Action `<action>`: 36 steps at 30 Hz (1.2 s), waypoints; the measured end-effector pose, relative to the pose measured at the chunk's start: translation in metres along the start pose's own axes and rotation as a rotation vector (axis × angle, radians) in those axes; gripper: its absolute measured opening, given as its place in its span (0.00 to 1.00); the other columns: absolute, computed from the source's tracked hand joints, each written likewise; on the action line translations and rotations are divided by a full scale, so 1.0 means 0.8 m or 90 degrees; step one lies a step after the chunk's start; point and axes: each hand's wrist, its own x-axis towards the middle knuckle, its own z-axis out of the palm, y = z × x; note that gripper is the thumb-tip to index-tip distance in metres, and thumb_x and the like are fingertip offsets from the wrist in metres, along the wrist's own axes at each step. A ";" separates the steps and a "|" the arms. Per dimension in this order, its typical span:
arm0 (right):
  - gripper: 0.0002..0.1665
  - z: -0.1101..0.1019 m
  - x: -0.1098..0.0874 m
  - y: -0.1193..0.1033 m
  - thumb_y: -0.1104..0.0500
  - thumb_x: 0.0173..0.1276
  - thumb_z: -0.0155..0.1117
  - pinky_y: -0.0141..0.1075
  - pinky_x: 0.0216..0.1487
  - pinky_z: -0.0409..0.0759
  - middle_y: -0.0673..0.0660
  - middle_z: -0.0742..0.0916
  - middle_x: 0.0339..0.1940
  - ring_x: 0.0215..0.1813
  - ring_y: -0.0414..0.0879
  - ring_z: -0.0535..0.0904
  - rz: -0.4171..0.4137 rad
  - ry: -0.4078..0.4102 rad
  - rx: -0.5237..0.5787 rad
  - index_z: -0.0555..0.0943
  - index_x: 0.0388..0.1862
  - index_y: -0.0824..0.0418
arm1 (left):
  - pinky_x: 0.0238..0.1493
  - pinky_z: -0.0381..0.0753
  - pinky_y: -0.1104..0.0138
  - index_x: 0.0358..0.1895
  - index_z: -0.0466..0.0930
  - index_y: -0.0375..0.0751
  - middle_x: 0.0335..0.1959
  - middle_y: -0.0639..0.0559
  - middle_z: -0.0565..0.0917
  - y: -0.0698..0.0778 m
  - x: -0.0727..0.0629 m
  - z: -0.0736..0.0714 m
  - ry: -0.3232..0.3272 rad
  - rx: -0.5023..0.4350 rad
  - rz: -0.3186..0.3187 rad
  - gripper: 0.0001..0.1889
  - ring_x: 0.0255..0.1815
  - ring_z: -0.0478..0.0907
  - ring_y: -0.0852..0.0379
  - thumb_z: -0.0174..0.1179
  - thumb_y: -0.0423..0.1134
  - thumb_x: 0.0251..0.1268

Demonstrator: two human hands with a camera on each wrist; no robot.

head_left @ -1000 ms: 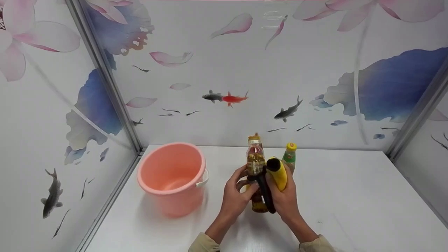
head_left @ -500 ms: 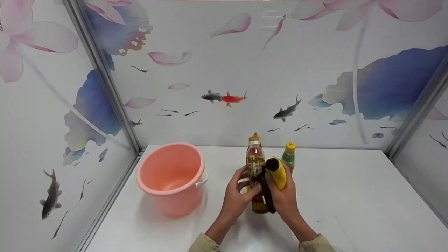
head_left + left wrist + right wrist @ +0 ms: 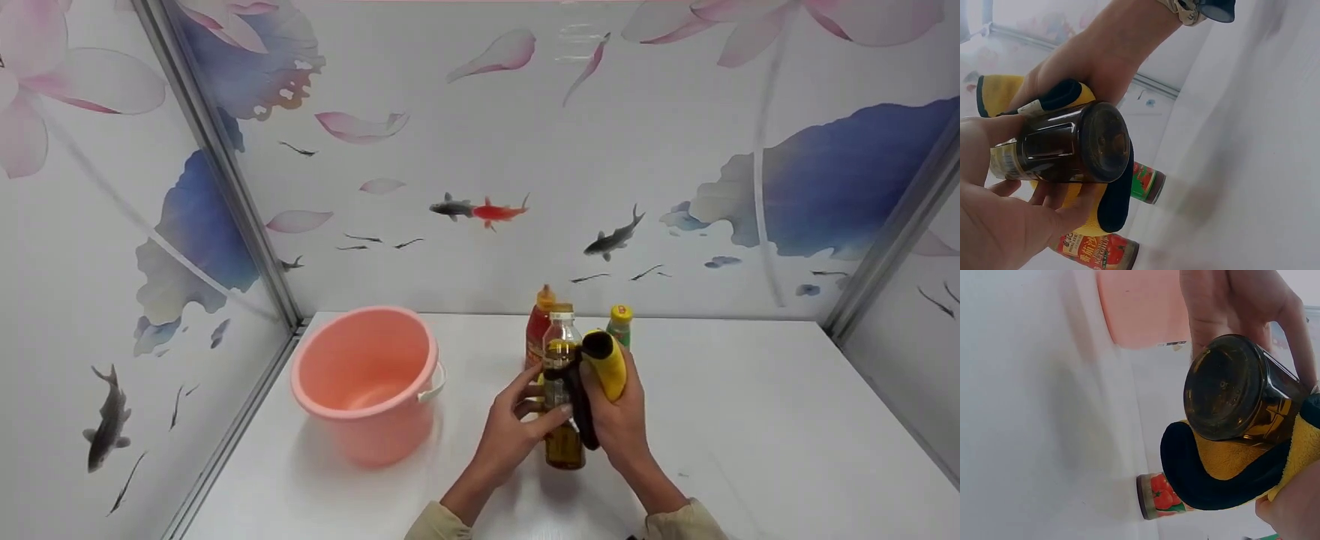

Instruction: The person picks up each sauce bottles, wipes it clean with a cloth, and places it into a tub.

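My left hand [image 3: 510, 424] grips a clear glass bottle [image 3: 566, 448] of amber-brown liquid, thumb on the near side and fingers round the left. In the left wrist view its dark base [image 3: 1105, 142] faces the camera, raised over the table. A yellow cloth with black edging [image 3: 609, 369] is bunched in my right hand [image 3: 624, 420] and wraps the bottle's far and right sides. The right wrist view shows the cloth's black border [image 3: 1185, 467] curving beneath the bottle [image 3: 1224, 388]. The bottle's label is partly covered by fingers and cloth.
A red ketchup bottle [image 3: 537, 337] stands behind the held bottle. To its right is a bottle with a yellow cap and green label [image 3: 620, 326]. A pink bucket [image 3: 375, 442] with a white handle stands on the left of the white table [image 3: 765, 435]. Printed panels enclose the table.
Both hands have shifted slightly right with the bottle and cloth. The held bottle sits lower and nearer in the head view, so the red ketchup bottle behind it now shows.
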 end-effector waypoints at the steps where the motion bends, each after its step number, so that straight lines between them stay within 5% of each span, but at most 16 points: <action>1: 0.31 0.000 0.000 0.000 0.56 0.82 0.66 0.32 0.67 0.81 0.49 0.82 0.62 0.64 0.50 0.81 0.000 0.002 -0.001 0.70 0.79 0.47 | 0.59 0.88 0.56 0.81 0.70 0.65 0.65 0.51 0.83 0.000 0.000 0.000 -0.007 -0.003 -0.003 0.39 0.58 0.85 0.52 0.75 0.53 0.68; 7: 0.31 0.001 0.002 0.001 0.55 0.82 0.66 0.32 0.68 0.82 0.48 0.83 0.62 0.65 0.50 0.82 0.001 0.001 -0.001 0.69 0.79 0.47 | 0.62 0.88 0.56 0.81 0.69 0.61 0.71 0.48 0.78 0.001 0.001 -0.001 -0.017 -0.001 0.002 0.39 0.61 0.83 0.52 0.75 0.53 0.69; 18: 0.30 0.006 -0.003 0.001 0.56 0.82 0.66 0.33 0.66 0.82 0.51 0.82 0.61 0.62 0.51 0.80 0.009 -0.005 0.010 0.70 0.79 0.47 | 0.67 0.87 0.51 0.77 0.70 0.51 0.68 0.48 0.80 0.003 0.002 -0.001 0.017 -0.055 0.007 0.35 0.66 0.83 0.49 0.73 0.52 0.72; 26: 0.33 0.013 -0.008 0.005 0.57 0.81 0.68 0.34 0.66 0.81 0.49 0.83 0.63 0.62 0.51 0.80 0.014 -0.014 0.012 0.70 0.80 0.43 | 0.75 0.80 0.49 0.78 0.71 0.52 0.70 0.48 0.79 0.004 0.003 -0.006 0.045 -0.052 0.061 0.32 0.70 0.81 0.50 0.70 0.48 0.76; 36: 0.33 0.013 -0.008 0.006 0.57 0.81 0.68 0.34 0.66 0.81 0.49 0.83 0.63 0.62 0.51 0.80 0.006 -0.010 0.005 0.70 0.80 0.44 | 0.72 0.83 0.51 0.79 0.71 0.56 0.69 0.52 0.81 0.006 0.002 -0.008 0.029 -0.045 0.056 0.33 0.69 0.82 0.53 0.71 0.48 0.74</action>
